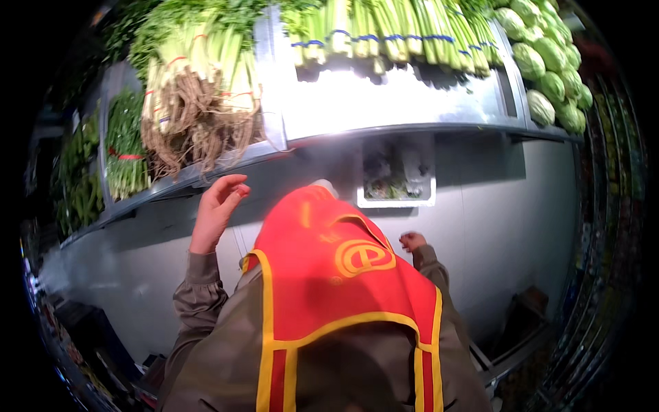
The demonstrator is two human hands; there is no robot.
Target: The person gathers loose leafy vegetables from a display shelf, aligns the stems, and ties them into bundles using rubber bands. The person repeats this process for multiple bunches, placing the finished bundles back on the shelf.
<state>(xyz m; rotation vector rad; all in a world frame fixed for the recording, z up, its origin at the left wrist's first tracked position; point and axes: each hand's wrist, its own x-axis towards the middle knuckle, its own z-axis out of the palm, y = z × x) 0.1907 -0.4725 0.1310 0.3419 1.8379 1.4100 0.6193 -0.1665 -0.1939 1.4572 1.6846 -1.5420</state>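
Observation:
Held up beside my red and yellow vest, my left hand [218,212] is empty with curled fingers, just below the edge of a metal produce shelf [334,131]. Over on the other side, my right hand [413,240] hangs low with bent fingers; nothing shows in it. Rooted celery bunches [193,108] with red bands lie on the shelf above my left hand. To their right is a row of thick celery bunches [391,41] tied with blue bands. Green cabbages [553,62] are piled at the right end.
A white foam box [396,202] with leafy scraps and plastic stands on the floor under the shelf edge. Banded thin greens [125,149] lie at the left. A dark bin-like object [98,335] is at lower left, a metal-framed cart [515,350] at lower right.

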